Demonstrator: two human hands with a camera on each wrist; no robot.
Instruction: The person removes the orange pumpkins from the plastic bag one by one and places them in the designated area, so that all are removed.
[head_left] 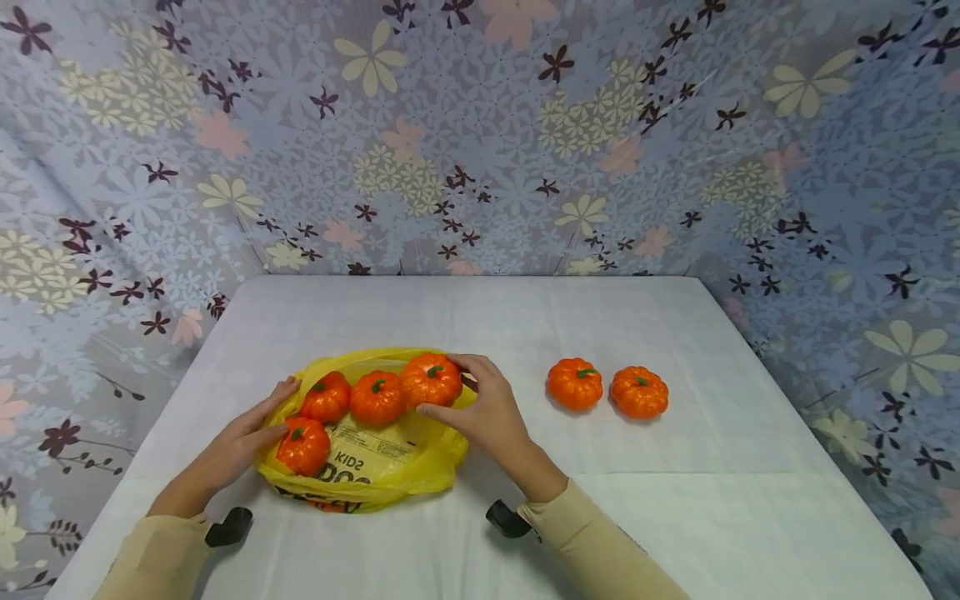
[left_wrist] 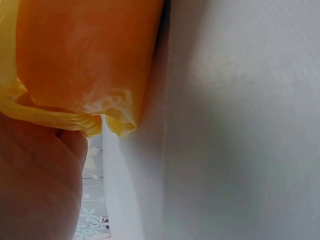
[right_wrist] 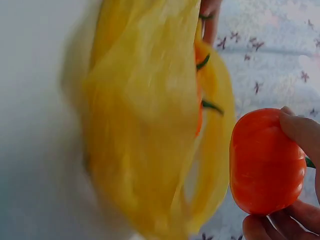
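Note:
A yellow plastic bag (head_left: 435, 467) with dark lettering lies with its mouth spread wide on the table. Inside it sit three small orange toy pumpkins with green stems: one at the front left (head_left: 303, 448), one behind it (head_left: 327, 398) and one in the middle (head_left: 377, 400). My right hand (head_left: 491, 412) grips another pumpkin (right_wrist: 267, 160) between thumb and fingers, over the right part of the bag's mouth in the head view. At the bag's left rim, my left hand (head_left: 236, 450) holds the plastic, its thumb close to the front-left pumpkin.
Two more pumpkins stand on the table to the right, one nearer the bag (head_left: 574, 385) and one farther right (head_left: 640, 393). A white cloth covers the table (head_left: 675, 508). Flowered fabric (head_left: 480, 167) hangs behind and at both sides.

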